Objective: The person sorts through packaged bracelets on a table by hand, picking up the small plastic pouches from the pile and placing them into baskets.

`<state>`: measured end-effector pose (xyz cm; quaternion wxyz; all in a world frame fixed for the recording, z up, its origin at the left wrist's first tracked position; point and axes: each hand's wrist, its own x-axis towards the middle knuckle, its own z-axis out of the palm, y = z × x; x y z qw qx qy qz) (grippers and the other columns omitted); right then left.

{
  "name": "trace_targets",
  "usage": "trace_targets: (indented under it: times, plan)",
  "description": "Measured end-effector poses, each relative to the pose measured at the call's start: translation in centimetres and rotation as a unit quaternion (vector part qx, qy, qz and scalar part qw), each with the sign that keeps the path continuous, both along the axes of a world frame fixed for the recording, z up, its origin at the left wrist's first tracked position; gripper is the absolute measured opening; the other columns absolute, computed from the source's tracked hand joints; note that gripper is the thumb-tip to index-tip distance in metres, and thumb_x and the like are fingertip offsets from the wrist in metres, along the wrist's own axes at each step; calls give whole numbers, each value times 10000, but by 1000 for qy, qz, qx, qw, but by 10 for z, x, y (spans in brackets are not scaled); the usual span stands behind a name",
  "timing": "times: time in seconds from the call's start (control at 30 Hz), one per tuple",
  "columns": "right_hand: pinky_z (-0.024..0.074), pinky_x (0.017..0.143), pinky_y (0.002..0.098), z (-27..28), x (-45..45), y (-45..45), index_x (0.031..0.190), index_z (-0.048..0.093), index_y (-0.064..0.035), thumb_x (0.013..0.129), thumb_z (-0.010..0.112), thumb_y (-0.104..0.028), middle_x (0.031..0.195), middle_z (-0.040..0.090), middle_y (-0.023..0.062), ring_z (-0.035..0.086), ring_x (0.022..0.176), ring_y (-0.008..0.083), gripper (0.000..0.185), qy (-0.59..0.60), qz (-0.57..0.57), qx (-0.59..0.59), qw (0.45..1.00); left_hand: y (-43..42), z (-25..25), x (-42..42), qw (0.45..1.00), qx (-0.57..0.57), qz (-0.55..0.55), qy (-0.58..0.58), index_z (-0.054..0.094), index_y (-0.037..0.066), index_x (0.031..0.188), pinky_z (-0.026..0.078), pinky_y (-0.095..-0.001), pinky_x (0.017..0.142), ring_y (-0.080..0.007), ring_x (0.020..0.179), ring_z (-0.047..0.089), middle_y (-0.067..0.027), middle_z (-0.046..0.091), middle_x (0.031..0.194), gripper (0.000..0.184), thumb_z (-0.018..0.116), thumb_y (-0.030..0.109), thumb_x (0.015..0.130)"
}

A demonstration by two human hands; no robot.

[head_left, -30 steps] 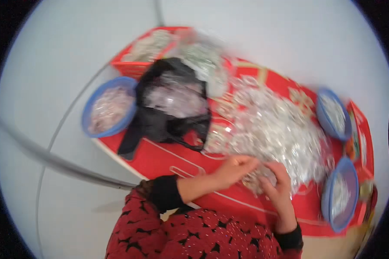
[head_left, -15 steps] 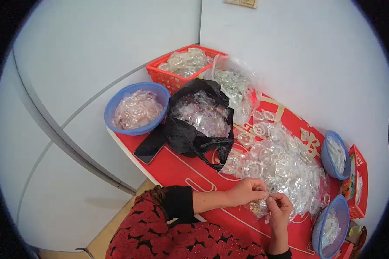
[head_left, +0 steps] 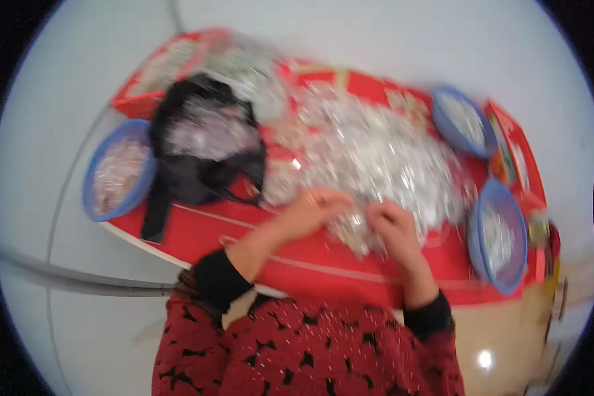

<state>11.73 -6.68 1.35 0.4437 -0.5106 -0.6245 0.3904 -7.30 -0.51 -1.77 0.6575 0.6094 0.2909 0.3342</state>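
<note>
Red tabletop; left hand, right hand near clear packets; either grip: can't tell.

A dark red top, blotched black and flecked with pale specks, has black cuffs.

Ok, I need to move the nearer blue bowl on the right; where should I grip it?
I'd pinch the blue bowl by its left rim, coming from the side of the right hand: the outer wall there faces bare red tabletop, and the open rim offers an edge. Packets inside suggest keeping it level.
</note>
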Motion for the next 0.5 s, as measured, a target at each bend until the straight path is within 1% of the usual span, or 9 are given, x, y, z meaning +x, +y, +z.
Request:
trace_targets:
  times: [0.03,0.07,0.1,0.17,0.2,0.27,0.37,0.5]
  plan:
    - [403,519,216,-2,-1,0,834,602,-10,774,530,-43,707,522,23,513,593,91,99,48,1,-25,999,-2,9,1,998,-35,21,45,611,39,942,450,-220,701,-62,765,545,-5,612,889,156,544,84,809]
    - [402,515,215,-5,-2,1,844,606,-13,770,534,-32,714,523,20,509,585,90,105,97,9,-37,995,-1,2,2,998,-50,33,-26,613,42,931,459,-213,660,-68,731,556,-22,617,863,150,553,61,795]
    - [402,527,219,-9,-1,2,848,609,-16,765,536,-23,715,525,21,506,595,93,110,114,8,-33,993,1,-3,5,994,-49,33,-95,612,50,925,465,-211,617,-73,726,567,-30,617,834,149,550,38,789]
    - [403,551,225,-12,1,8,857,616,-21,756,542,-5,718,530,22,501,614,97,126,145,23,-6,989,0,-3,6,989,-107,30,-101,608,54,923,470,-207,607,-79,729,573,-33,616,820,152,544,24,788]
    - [401,565,227,-13,1,8,856,619,-24,751,545,3,721,531,24,498,629,100,131,112,18,26,993,1,-1,3,986,-130,31,-104,606,56,921,473,-206,602,-82,731,576,-34,615,813,154,541,17,787]
    - [398,594,232,-16,0,9,853,625,-30,741,551,18,727,535,28,494,660,105,143,46,15,88,995,0,3,1,986,-131,22,-103,600,52,919,488,-219,618,-91,742,581,-37,612,824,155,527,6,790]
    - [390,620,235,-16,-1,8,848,629,-36,740,545,29,736,538,31,494,703,111,151,52,21,99,993,-1,1,0,982,-144,24,-119,601,38,907,493,-227,632,-99,749,584,-45,612,830,147,518,0,792]
    - [391,595,217,-19,1,10,855,623,-25,741,554,16,752,540,26,493,674,93,140,78,35,51,995,0,-1,-2,985,-132,18,-107,603,19,891,497,-237,647,-111,757,588,-58,611,835,137,509,-3,793]
